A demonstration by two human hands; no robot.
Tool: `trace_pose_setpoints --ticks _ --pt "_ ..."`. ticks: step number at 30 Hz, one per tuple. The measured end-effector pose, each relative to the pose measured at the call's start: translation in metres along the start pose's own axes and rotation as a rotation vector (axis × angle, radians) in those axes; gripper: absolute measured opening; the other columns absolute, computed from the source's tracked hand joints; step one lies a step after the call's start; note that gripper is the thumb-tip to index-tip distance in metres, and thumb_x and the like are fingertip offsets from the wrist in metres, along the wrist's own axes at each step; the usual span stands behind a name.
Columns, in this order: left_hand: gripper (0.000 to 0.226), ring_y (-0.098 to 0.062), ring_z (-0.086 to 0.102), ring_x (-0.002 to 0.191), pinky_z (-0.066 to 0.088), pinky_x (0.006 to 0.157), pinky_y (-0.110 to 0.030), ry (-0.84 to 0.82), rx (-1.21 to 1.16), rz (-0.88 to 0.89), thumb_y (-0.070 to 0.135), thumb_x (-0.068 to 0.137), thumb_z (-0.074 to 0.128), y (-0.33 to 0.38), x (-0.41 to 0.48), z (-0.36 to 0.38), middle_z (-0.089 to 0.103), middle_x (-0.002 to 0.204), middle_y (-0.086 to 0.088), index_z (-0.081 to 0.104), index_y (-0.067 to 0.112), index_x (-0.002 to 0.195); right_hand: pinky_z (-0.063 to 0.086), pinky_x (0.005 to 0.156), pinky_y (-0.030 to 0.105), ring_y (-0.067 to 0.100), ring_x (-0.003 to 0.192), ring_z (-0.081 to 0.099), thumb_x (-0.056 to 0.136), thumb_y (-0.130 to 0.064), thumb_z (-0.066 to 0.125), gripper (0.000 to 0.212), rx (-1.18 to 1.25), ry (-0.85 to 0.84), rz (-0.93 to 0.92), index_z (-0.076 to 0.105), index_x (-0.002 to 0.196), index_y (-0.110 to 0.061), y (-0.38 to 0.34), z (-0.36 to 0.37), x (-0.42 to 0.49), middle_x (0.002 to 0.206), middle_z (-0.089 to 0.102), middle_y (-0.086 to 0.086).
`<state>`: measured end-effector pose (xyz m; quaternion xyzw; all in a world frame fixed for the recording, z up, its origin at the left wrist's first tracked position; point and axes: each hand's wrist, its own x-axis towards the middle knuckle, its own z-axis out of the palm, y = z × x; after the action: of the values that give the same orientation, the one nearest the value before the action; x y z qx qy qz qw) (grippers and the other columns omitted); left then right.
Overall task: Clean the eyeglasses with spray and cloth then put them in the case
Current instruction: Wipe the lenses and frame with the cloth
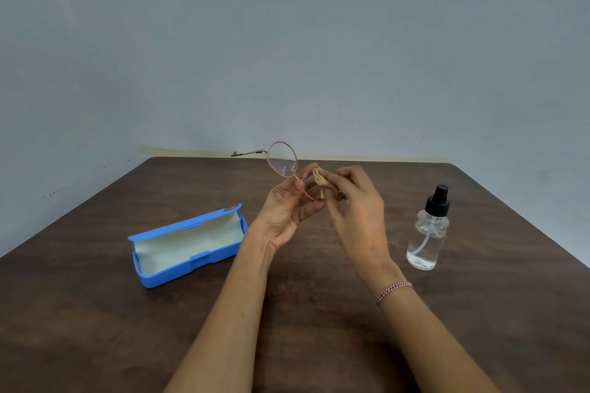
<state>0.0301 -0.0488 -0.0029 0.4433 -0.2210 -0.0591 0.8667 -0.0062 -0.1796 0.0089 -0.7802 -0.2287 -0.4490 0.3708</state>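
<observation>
Eyeglasses (pixel 282 159) are up in the air over the far middle of the desk (pixel 95 313), not resting on anything.

Head view:
- Left hand (pixel 284 210) pinches the frame near the bridge, grip clenched on it; one temple sticks out left toward the far edge.
- Right hand (pixel 357 201) has its grip closed on the tan cloth (pixel 321 180), pressing it onto the lower lens. Upper lens is bare and clear of the cloth.
- Spray bottle (pixel 427 230) stands upright near the right edge, cap on, apart from both hands.
- Case (pixel 188 246) lies open near the left side, lining up, nothing visible in it.

Progress, my read: wiping stage, mid-task. Can't tell from here whether the lenses are wet or whether the upper lens is done. Left: finish both lenses, fold the temples, drop glasses in the case, close the lid.

Room: open desk between case and bottle, and along the near edge under the forearms. Path from hands to case is unobstructed, down and left. Bottle sits close to the right forearm's swing; it is the one thing to knock. Case is well in from the left edge.
</observation>
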Motion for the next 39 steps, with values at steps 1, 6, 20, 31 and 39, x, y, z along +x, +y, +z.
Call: trace_pose_setpoints --ticks 1,6,20,31,39 --pt "0.062 -0.013 0.070 0.083 0.058 0.061 -0.025 0.006 0.013 -0.007 0.042 0.040 0.093 0.000 0.000 0.000 0.073 0.094 -0.001 0.076 0.019 0.095 0.046 0.073 0.017 0.017 0.085 0.057 0.082 0.001 0.066 0.029 0.011 -0.002 -0.007 0.068 0.109 -0.008 -0.002 0.001 -0.001 0.096 0.057 0.004" --pt "0.061 -0.012 0.070 0.079 0.058 0.061 -0.023 0.008 0.049 -0.002 0.045 0.044 0.090 0.001 0.001 -0.002 0.073 0.094 -0.001 0.075 0.021 0.097 0.046 0.079 0.017 0.014 0.094 0.053 0.079 0.004 0.064 0.037 0.069 -0.038 -0.121 0.066 0.112 -0.011 -0.009 0.002 -0.002 0.101 0.054 -0.002" --pt "0.061 -0.015 0.071 0.084 0.059 0.063 -0.027 -0.035 0.021 -0.010 0.040 0.041 0.093 0.002 -0.001 0.001 0.074 0.094 -0.003 0.076 0.016 0.095 0.048 0.073 0.023 0.017 0.088 0.054 0.078 0.005 0.065 0.034 -0.024 0.018 -0.068 0.067 0.109 -0.010 0.002 -0.004 0.000 0.094 0.055 0.004" --pt "0.061 -0.015 0.070 0.089 0.059 0.067 -0.028 -0.041 0.015 -0.001 0.039 0.044 0.092 0.004 0.000 0.002 0.074 0.099 -0.002 0.075 0.017 0.098 0.044 0.073 0.016 0.016 0.085 0.055 0.079 0.005 0.067 0.036 -0.032 0.016 -0.070 0.067 0.111 -0.010 0.005 -0.004 0.002 0.093 0.056 0.003" --pt "0.060 -0.013 0.070 0.083 0.057 0.061 -0.023 0.003 -0.007 0.041 0.042 0.041 0.093 0.002 0.002 -0.001 0.074 0.094 -0.001 0.076 0.020 0.095 0.047 0.087 0.017 0.014 0.100 0.057 0.079 0.006 0.065 0.034 0.078 -0.072 -0.153 0.068 0.109 -0.009 0.001 -0.001 -0.001 0.102 0.058 0.006"
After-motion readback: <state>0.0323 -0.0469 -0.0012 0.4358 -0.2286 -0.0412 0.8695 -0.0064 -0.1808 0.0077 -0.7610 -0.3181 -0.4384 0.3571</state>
